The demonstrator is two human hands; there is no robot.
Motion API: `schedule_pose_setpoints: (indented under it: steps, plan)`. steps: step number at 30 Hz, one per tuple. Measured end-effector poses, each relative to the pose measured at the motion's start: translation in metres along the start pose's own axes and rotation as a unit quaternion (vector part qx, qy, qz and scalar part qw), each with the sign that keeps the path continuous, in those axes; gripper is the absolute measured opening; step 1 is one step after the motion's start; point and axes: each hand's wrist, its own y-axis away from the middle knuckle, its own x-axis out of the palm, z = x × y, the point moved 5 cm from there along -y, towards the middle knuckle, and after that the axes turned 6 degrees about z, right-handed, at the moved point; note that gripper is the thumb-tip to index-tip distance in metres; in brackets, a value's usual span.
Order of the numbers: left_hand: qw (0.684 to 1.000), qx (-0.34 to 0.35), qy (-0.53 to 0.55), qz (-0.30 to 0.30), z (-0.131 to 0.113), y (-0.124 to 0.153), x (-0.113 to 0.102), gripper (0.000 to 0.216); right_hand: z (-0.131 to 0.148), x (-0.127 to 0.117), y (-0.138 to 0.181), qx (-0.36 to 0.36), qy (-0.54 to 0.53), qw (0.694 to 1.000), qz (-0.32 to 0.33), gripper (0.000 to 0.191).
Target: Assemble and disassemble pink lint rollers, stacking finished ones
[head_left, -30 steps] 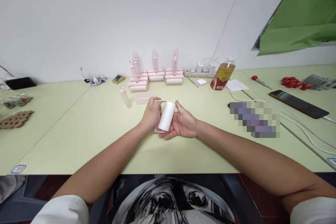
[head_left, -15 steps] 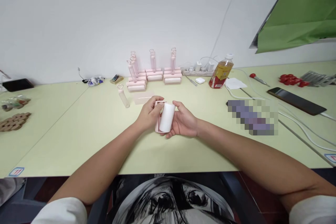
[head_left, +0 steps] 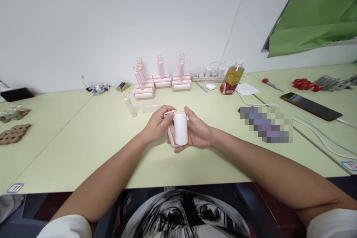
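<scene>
A lint roller head is held between my hands over the table, its white roll (head_left: 181,128) nearly upright beside its pink case (head_left: 171,134). My left hand (head_left: 155,126) is closed on the case's left side, thumb near the top edge. Curled around the right and behind is my right hand (head_left: 201,132), its thumb at the roll's upper right; its lower fingers are partly hidden. A pale pink handle with a heart-shaped loop (head_left: 130,107) lies to the left, close to a thin translucent pink piece (head_left: 152,106).
Several pink lint rollers (head_left: 162,82) stand along the wall. To their right are a power strip (head_left: 209,79), a drink bottle (head_left: 232,77) and a screwdriver (head_left: 272,84). A phone (head_left: 311,106) and white cables lie at right, brown rolls (head_left: 14,134) at far left.
The white roll has turned more upright, and the pink case now tilts away from it at the top left. Both hands keep their hold; the view has shifted slightly.
</scene>
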Motion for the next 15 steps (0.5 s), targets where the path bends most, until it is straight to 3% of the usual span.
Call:
schedule_pose_setpoints:
  steps: [3, 9, 15]
  plan:
    - [1.0, -0.017, 0.0, -0.005, 0.0, 0.001, 0.002, 0.044, 0.002, 0.001, -0.003, -0.036, -0.033, 0.999, 0.001, 0.066]
    - [0.991, 0.068, -0.11, 0.025, -0.013, 0.001, 0.0, 0.04, 0.004, 0.001, -0.004, -0.016, -0.021, 0.999, 0.018, 0.055]
    - [0.996, 0.048, -0.058, 0.053, -0.018, 0.002, 0.0, 0.038, 0.008, 0.002, -0.001, -0.017, 0.011, 0.999, 0.025, 0.05]
